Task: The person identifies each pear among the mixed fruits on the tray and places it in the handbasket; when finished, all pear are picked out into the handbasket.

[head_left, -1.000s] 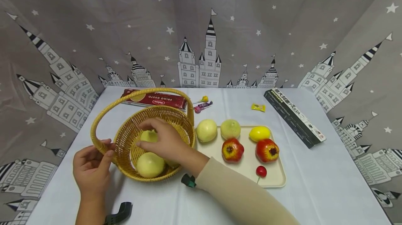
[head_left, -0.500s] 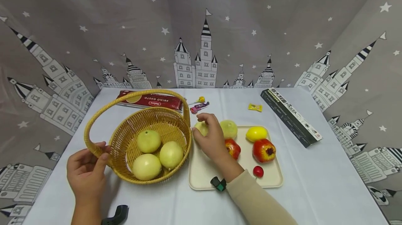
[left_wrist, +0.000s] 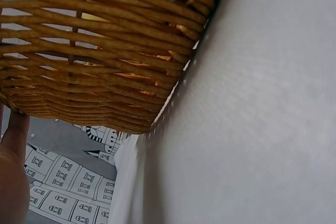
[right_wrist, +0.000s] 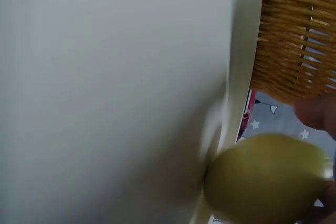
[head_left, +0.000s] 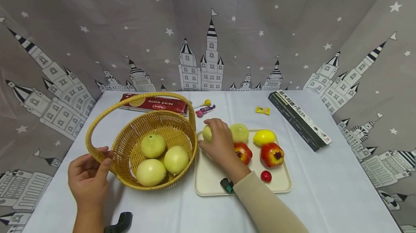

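In the head view my left hand grips the near left foot of the handle of a woven wicker basket. Three pale yellow-green fruits lie inside the basket. My right hand is over the back left corner of a cream tray, its thumb and fingers around another pale yellow-green fruit. The right wrist view has that fruit close up by the tray edge, with the thumb above it. From the left wrist, the basket's woven side fills the upper left.
On the tray also lie a pale fruit, a lemon, two pomegranates and a cherry. Behind are a red packet, lollipops, a yellow sweet and a black pasta box.
My right hand has come out of the basket and moved right to the tray, where its fingers have closed around a pale fruit. My left hand has kept its grip on the handle.
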The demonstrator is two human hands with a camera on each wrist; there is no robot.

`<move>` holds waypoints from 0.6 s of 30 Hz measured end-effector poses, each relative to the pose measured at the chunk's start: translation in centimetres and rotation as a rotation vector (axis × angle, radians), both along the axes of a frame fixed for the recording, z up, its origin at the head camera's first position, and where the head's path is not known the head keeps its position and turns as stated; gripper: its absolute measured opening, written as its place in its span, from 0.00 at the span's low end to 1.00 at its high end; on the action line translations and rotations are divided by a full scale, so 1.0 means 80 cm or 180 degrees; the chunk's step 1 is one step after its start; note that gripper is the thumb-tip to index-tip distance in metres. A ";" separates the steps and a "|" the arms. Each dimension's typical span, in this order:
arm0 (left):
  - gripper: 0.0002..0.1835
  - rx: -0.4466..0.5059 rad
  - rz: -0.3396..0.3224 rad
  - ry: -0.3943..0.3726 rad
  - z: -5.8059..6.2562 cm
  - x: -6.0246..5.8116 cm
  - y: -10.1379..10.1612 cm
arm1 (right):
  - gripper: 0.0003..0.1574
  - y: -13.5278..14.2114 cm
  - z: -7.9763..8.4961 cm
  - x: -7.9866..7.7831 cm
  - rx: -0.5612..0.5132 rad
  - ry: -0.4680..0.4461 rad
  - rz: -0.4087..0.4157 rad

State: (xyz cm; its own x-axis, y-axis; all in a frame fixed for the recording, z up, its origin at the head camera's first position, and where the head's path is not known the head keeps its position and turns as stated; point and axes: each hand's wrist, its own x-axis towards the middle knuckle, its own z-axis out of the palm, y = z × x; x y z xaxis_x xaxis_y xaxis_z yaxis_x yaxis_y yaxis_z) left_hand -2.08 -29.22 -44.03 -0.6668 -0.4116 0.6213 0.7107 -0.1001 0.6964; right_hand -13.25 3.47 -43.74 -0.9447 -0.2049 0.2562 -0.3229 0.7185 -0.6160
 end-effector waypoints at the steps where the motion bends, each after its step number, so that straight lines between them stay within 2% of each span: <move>1: 0.24 0.0001 0.0007 -0.0001 0.000 0.000 0.000 | 0.43 0.000 -0.001 0.000 0.0016 -0.0108 -0.0001; 6: 0.24 0.0046 -0.0030 0.0039 -0.001 0.000 0.000 | 0.45 -0.001 -0.010 -0.003 -0.0087 -0.0592 -0.0007; 14: 0.25 -0.0052 0.0042 -0.0047 0.001 0.002 -0.001 | 0.40 0.001 -0.018 -0.007 -0.0517 -0.0703 -0.0061; 18: 0.25 -0.0058 0.0071 -0.0091 0.000 0.003 -0.001 | 0.34 0.001 -0.019 -0.007 -0.0876 -0.0614 -0.0136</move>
